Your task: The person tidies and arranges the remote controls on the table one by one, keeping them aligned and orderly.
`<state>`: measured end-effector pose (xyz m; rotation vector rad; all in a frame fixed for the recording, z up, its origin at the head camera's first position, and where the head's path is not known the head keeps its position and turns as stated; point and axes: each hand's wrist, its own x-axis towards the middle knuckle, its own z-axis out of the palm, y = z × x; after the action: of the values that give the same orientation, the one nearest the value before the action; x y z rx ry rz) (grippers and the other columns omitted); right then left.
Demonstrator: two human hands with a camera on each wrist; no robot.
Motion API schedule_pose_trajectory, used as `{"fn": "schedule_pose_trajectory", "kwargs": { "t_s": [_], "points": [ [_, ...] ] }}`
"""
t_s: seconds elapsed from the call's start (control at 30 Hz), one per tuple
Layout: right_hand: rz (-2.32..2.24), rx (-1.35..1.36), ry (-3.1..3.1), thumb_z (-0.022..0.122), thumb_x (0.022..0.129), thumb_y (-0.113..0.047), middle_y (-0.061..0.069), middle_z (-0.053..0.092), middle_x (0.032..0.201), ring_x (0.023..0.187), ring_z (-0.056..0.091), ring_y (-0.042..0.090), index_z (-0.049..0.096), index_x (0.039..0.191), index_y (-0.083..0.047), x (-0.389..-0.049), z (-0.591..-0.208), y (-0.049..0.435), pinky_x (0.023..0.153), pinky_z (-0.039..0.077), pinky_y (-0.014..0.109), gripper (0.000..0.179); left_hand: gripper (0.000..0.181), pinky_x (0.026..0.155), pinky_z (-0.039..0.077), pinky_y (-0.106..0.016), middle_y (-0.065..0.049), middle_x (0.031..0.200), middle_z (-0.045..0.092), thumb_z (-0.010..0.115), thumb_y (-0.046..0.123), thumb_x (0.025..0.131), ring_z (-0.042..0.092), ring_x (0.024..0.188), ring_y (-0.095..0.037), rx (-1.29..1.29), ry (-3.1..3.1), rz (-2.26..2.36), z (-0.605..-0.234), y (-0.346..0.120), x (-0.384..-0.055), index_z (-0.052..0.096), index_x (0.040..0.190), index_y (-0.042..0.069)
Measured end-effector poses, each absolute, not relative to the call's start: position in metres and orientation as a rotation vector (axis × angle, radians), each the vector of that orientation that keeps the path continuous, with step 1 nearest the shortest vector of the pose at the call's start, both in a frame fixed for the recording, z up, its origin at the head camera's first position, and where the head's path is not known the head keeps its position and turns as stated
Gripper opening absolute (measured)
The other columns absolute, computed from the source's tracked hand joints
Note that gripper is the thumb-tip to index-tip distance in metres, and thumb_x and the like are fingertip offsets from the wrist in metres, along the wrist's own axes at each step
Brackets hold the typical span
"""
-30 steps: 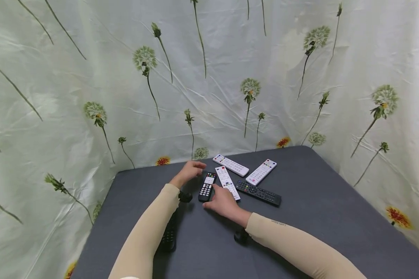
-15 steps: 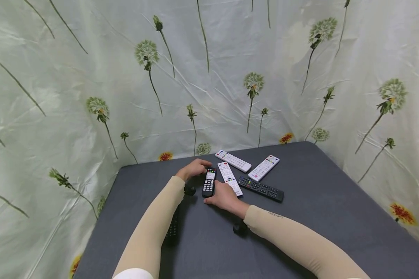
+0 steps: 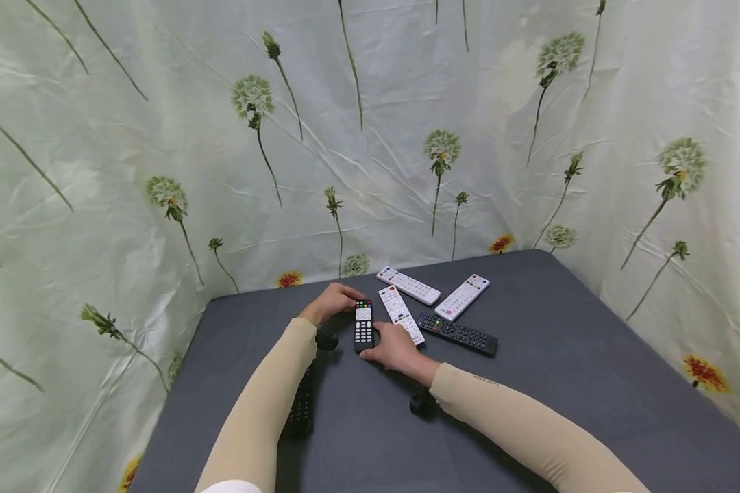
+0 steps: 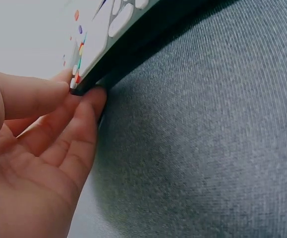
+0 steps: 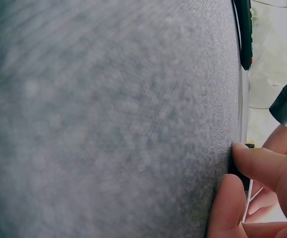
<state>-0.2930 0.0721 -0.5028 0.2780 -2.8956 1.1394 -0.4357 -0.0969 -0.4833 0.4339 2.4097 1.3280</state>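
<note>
Black remote between left fingers and right fingers

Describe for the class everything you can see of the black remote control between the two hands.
The black remote control is slim and oblong, its casing apparently plastic. Small coloured buttons sit near its far end, then a pale patch, then rows of white keys; their markings are too small to read. It faces up over the grey tabletop, lengthwise away from the person, left of a white remote. The left hand pinches its far end; the right hand holds its near end. Whether it lies flat is unclear.
</note>
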Motion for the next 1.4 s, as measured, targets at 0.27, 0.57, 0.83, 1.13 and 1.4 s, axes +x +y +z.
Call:
{"fn": "schedule_pose_trajectory", "kwargs": {
  "t_s": [0.27, 0.57, 0.83, 1.13, 1.4],
  "points": [
    [1.213, 0.271, -2.888, 0.092, 0.072, -0.026, 0.014, 0.072, 0.086, 0.036, 0.057, 0.01, 0.058, 0.137, 0.003, -0.292, -0.503, 0.071, 0.041, 0.051, 0.029, 0.079, 0.022, 0.076, 0.058, -0.031, -0.016, 0.116, 0.068, 0.062, -0.001, 0.097, 0.066, 0.085, -0.017, 0.229, 2.316, 1.527, -0.486, -0.103, -0.433, 0.074, 0.115, -0.003],
    [1.586, 0.282, -2.799, 0.089, 0.076, -0.014, 0.0, 0.067, 0.069, 0.047, 0.064, 0.013, 0.05, 0.142, 0.006, -0.291, -0.497, 0.073, 0.048, 0.056, 0.031, 0.08, 0.021, 0.069, 0.058, -0.027, -0.017, 0.112, 0.069, 0.063, -0.001, 0.096, 0.064, 0.076, -0.015, 0.145, 2.264, 1.593, -0.476, -0.109, -0.433, 0.075, 0.112, -0.003],
    [1.929, 0.237, -2.653, 0.083, 0.076, 0.001, 0.011, 0.067, 0.082, 0.056, 0.068, 0.018, 0.046, 0.146, 0.004, -0.284, -0.49, 0.072, 0.056, 0.06, 0.033, 0.079, 0.021, 0.076, 0.059, -0.033, -0.018, 0.111, 0.07, 0.064, 0.0, 0.096, 0.065, 0.073, -0.015, 0.119, 2.246, 1.624, -0.464, -0.115, -0.426, 0.075, 0.113, -0.003],
    [2.154, 0.295, -2.509, 0.078, 0.079, 0.006, 0.012, 0.067, 0.081, 0.062, 0.069, 0.02, 0.046, 0.148, 0.0, -0.277, -0.48, 0.074, 0.064, 0.061, 0.042, 0.077, 0.021, 0.099, 0.049, -0.054, -0.02, 0.11, 0.07, 0.064, -0.001, 0.096, 0.065, 0.071, -0.017, 0.135, 2.213, 1.661, -0.447, -0.13, -0.418, 0.073, 0.114, -0.007],
    [2.14, 0.368, -2.525, 0.079, 0.081, -0.001, 0.011, 0.07, 0.086, 0.066, 0.069, 0.02, 0.05, 0.146, -0.002, -0.267, -0.481, 0.07, 0.065, 0.061, 0.037, 0.071, 0.022, 0.101, 0.047, -0.057, -0.021, 0.116, 0.068, 0.064, -0.001, 0.096, 0.069, 0.077, -0.019, 0.172, 2.195, 1.649, -0.44, -0.149, -0.407, 0.072, 0.116, -0.007]
  ]
}}
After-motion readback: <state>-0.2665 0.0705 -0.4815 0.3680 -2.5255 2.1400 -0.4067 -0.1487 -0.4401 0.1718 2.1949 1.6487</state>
